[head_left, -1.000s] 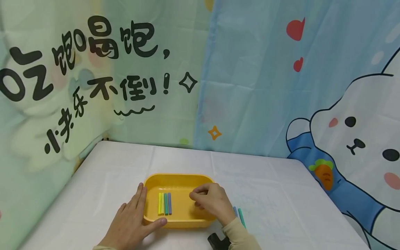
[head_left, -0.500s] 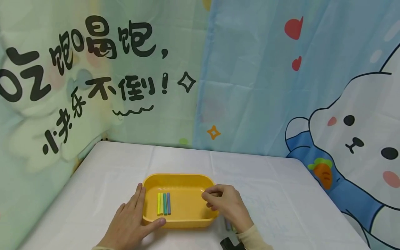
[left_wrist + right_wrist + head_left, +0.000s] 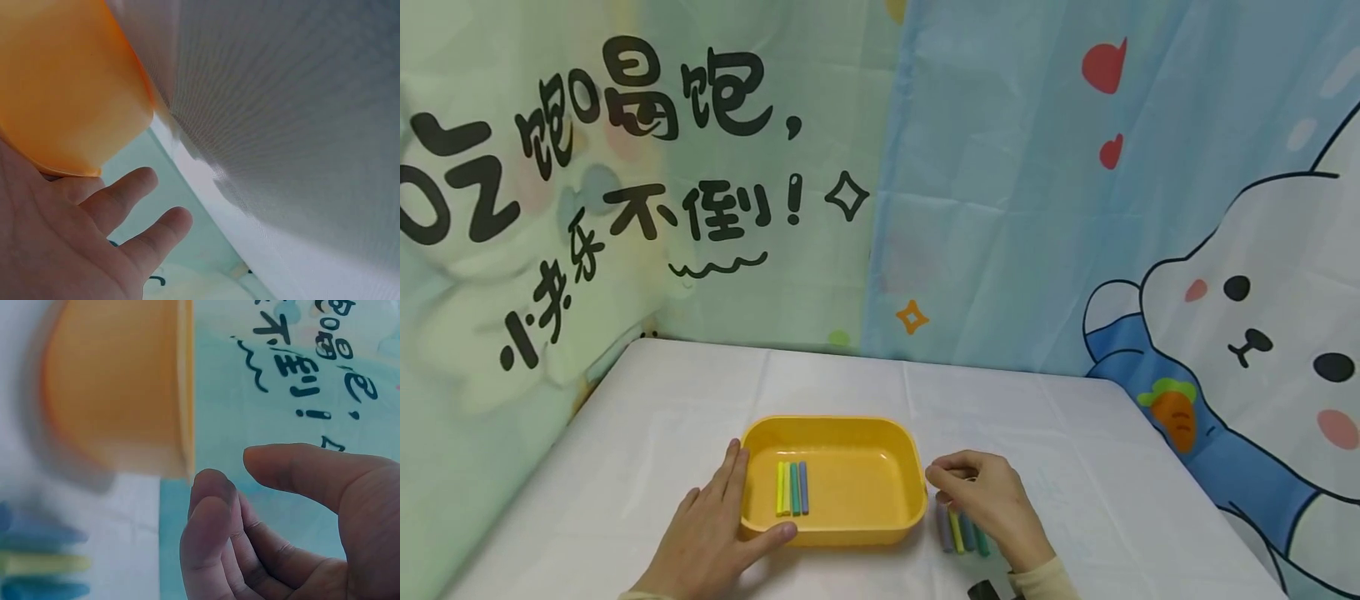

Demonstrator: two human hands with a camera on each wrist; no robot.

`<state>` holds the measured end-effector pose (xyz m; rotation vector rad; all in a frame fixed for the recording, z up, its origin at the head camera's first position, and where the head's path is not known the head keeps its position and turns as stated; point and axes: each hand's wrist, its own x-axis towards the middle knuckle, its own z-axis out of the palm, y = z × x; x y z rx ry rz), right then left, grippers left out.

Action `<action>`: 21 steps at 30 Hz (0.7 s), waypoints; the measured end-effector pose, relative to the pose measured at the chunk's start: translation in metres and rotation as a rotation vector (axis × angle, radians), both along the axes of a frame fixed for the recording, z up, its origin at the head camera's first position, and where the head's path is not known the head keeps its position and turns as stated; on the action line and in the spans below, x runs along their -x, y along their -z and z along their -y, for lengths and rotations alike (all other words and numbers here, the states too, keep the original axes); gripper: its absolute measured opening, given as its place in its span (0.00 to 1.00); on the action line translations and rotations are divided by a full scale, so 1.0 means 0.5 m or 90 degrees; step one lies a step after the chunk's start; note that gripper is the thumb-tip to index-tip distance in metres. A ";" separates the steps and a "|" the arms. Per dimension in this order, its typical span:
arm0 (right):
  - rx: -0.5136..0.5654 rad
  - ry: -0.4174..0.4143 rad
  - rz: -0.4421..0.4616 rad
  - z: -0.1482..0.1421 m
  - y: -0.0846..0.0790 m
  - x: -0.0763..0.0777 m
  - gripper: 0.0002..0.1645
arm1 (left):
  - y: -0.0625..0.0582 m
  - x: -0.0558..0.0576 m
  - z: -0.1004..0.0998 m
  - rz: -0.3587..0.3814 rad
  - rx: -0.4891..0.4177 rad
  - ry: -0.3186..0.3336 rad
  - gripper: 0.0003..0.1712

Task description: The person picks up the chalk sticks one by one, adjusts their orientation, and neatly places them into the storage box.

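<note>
A yellow tray [image 3: 865, 492] stands on the white-covered table. Four fingers of my left hand [image 3: 711, 521] lie along its left wall and the thumb reaches its front rim; in the left wrist view the fingers are spread against the tray's outside. Side by side on the tray floor lie several slim coloured sticks [image 3: 792, 489], yellow, green and blue-purple. My right hand [image 3: 992, 500] hovers just right of the tray, fingers bent, with a gap between thumb and fingertips and nothing held. Under it lie more sticks [image 3: 957, 532], partly hidden by the hand.
A black object [image 3: 983, 590] shows at the right wrist, near the bottom edge. Behind the white table [image 3: 1112, 467] hangs a printed curtain [image 3: 1000, 183] with a bear figure and writing.
My right hand has moved right, from over the tray to beside it, above the loose sticks. The left hand and the row of sticks in the tray have stayed in place.
</note>
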<state>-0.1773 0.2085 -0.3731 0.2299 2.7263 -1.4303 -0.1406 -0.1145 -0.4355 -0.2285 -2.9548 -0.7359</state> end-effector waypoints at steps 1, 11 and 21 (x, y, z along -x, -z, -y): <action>-0.006 0.003 0.003 -0.007 0.003 -0.002 0.20 | 0.000 0.000 0.000 0.001 0.000 -0.001 0.70; -0.068 0.042 0.036 -0.063 0.031 -0.010 0.20 | 0.002 0.000 0.000 -0.005 0.006 -0.004 0.69; -0.163 0.064 0.062 -0.105 0.074 -0.003 0.18 | -0.001 -0.001 -0.001 0.013 0.001 -0.005 0.70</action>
